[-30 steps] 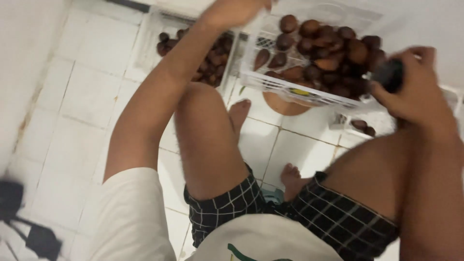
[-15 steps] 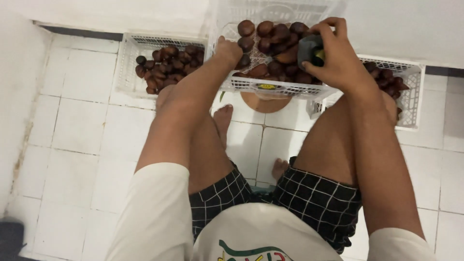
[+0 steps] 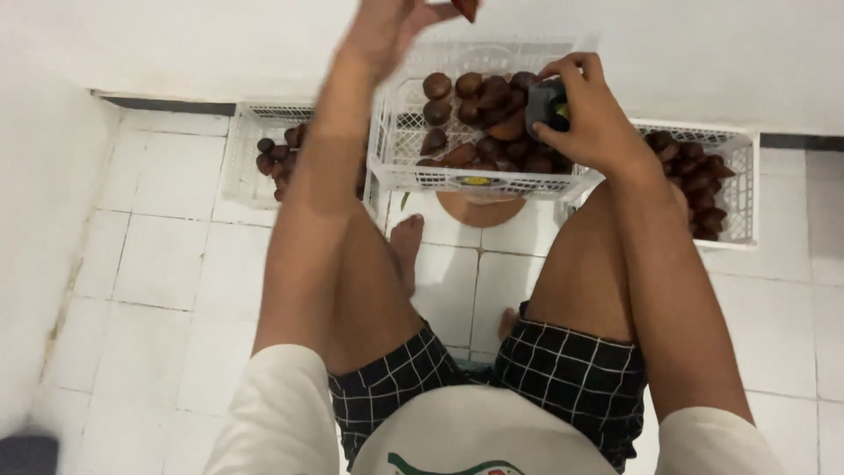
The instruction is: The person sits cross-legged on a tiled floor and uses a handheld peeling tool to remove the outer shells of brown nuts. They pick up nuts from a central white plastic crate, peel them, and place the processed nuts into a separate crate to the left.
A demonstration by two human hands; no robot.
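Observation:
I sit over a white plastic crate [image 3: 400, 141] filled with several brown scaly fruits [image 3: 479, 114]. My left hand [image 3: 391, 26] is raised above the crate's far left corner and holds one brown fruit [image 3: 464, 7] at the fingertips, cut off by the top edge. Over the crate's right side, my right hand [image 3: 593, 114] is closed around a small dark tool [image 3: 547, 104] with a yellow spot.
Two more white crates with brown fruits sit on the white tiled floor, one at the left [image 3: 255, 158] and one at the right [image 3: 734, 185]. A round wooden stool [image 3: 481, 209] stands under the middle crate. My knees and bare feet are below; a white wall runs behind.
My left hand rose from the crate with one fruit in its fingers. My right hand stayed on the dark tool. The view steadied and tilted up a little.

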